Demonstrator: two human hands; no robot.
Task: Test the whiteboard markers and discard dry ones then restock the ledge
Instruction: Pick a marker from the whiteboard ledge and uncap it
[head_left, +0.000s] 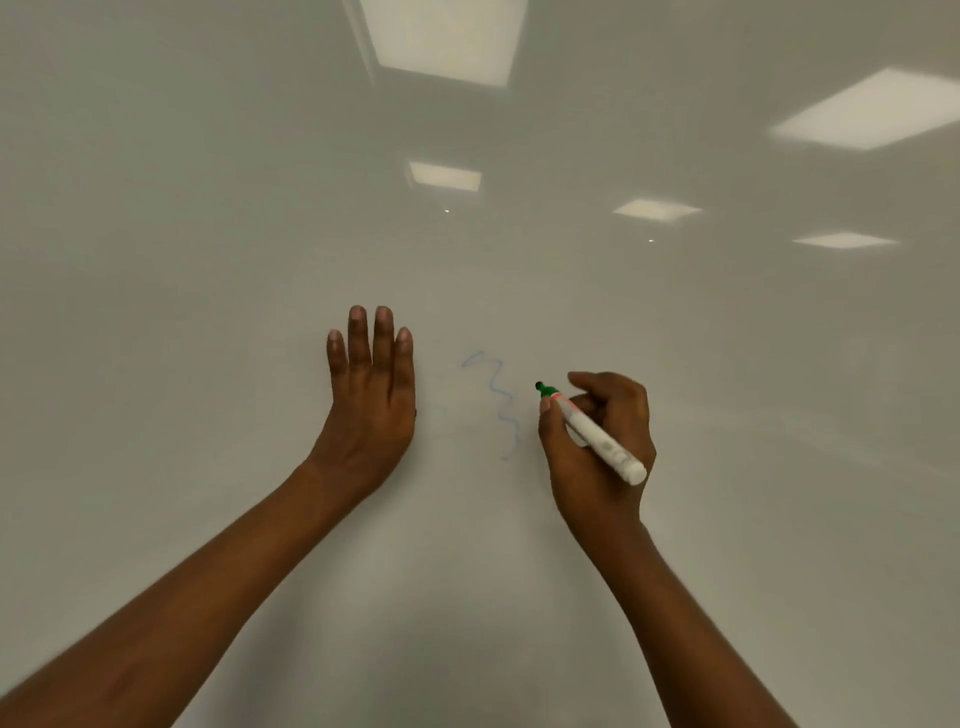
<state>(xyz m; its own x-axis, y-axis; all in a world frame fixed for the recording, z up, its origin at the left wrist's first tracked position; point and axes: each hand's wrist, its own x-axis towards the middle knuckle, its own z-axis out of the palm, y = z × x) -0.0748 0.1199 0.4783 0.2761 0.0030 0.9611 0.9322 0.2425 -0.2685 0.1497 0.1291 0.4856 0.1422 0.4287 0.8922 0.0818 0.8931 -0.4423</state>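
Two hands work at the whiteboard (208, 208). Left hand (371, 395) lies flat, fingers spread, empty. A faint blue squiggle (496, 402) sits mid-board beside it. Right hand (597, 441) grips the green-tipped marker (592, 431), tip near the board. Risk: weak pressure could make a good marker look dry.

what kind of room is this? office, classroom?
Probably an office meeting room or classroom; I can't tell which. A glossy whiteboard fills the view, reflecting square ceiling light panels. The right hand holds an uncapped green-tipped marker beside a faint blue squiggle; the left hand lies flat on the board.
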